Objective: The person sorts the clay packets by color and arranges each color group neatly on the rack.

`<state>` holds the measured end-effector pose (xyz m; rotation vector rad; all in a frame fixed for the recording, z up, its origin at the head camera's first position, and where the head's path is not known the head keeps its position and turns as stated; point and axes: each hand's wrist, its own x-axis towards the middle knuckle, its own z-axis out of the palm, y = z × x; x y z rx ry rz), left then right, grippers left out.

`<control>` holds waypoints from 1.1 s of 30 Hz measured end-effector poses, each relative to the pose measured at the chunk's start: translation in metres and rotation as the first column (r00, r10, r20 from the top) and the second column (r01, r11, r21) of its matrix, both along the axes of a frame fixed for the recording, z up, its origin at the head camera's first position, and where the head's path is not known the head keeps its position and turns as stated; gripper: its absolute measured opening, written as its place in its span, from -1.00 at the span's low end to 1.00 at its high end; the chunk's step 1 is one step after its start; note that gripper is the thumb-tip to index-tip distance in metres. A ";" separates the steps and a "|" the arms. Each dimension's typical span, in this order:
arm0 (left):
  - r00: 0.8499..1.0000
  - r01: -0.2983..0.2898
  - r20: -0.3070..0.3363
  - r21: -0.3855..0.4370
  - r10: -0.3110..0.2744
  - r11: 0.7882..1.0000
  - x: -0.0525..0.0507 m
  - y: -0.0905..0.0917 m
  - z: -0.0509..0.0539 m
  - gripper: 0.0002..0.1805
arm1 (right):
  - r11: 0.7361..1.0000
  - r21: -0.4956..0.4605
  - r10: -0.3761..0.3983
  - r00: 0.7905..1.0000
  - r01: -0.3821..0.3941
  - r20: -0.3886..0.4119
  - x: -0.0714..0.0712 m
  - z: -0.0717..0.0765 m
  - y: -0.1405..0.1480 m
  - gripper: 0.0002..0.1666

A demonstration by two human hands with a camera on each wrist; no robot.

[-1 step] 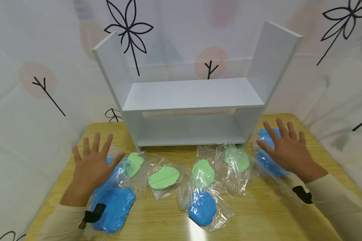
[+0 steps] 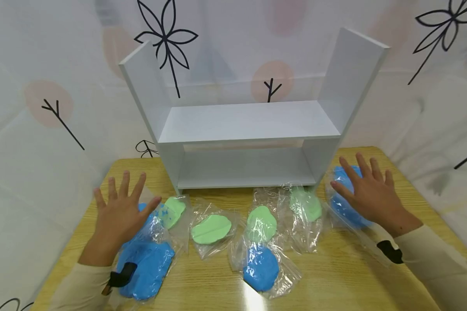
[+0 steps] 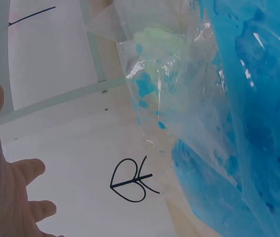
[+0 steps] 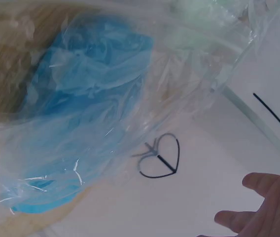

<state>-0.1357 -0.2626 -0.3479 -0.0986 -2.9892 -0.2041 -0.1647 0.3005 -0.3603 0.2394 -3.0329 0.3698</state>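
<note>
With fingers spread, my left hand (image 2: 118,214) is held over the left side of the table, above bags of blue clay-like material (image 2: 149,268). On the right, my right hand (image 2: 371,196) is likewise spread, above another bag with blue material (image 2: 344,203). Neither hand holds anything. Between them lie clear plastic bags with flat pale green lumps: one green lump (image 2: 211,229) left of centre, another green lump (image 2: 262,223) near the middle, and a third green lump (image 2: 305,204) by the shelf. A round blue lump (image 2: 261,268) sits in a bag nearer the front.
A white shelf unit (image 2: 247,166) with tall side panels stands at the back of the wooden table (image 2: 202,287). Behind it hangs a pale cloth (image 2: 225,43) printed with black plant drawings. One more green lump (image 2: 174,211) lies beside my left thumb.
</note>
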 end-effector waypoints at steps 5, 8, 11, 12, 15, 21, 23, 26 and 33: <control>1.000 0.014 -0.007 0.012 -0.013 1.000 -0.002 0.003 -0.001 -0.08 | 1.000 0.002 0.007 1.000 -0.007 -0.005 0.005 0.002 -0.002 -0.06; 1.000 0.018 -0.015 0.018 -0.018 1.000 -0.003 0.006 -0.001 -0.08 | 1.000 0.006 0.010 1.000 -0.010 -0.020 0.008 0.002 -0.003 -0.07; 0.999 0.022 -0.042 0.023 -0.022 0.999 -0.005 0.008 -0.002 -0.09 | 1.000 -0.006 0.014 0.999 -0.014 -0.040 0.011 0.003 -0.004 -0.08; 0.998 0.026 -0.061 0.023 -0.025 0.999 -0.006 0.010 -0.001 -0.10 | 1.000 -0.014 0.017 0.998 -0.018 -0.056 0.012 0.003 -0.005 -0.09; 0.988 0.053 -0.150 0.079 -0.040 0.995 -0.009 0.016 -0.002 -0.19 | 0.997 -0.070 0.031 0.991 -0.040 -0.129 0.016 0.006 -0.010 -0.23; 0.967 0.118 -0.255 0.422 -0.008 0.899 -0.019 0.033 -0.007 -0.34 | 0.950 -0.262 0.053 0.917 -0.168 -0.395 0.028 0.010 -0.031 -0.69; 0.970 0.123 -0.242 0.550 0.016 0.826 -0.022 0.038 -0.011 -0.33 | 0.931 -0.291 0.063 0.881 -0.221 -0.469 0.031 0.010 -0.040 -0.75; 0.979 0.116 -0.199 0.698 0.036 0.707 -0.029 0.042 -0.019 -0.29 | 0.908 -0.299 0.094 0.837 -0.294 -0.539 0.034 0.011 -0.053 -0.74; 0.999 0.014 0.003 0.858 -0.033 0.513 -0.041 0.047 -0.044 -0.25 | 0.839 -0.349 0.179 0.817 -0.418 -0.548 0.041 0.015 -0.088 -0.64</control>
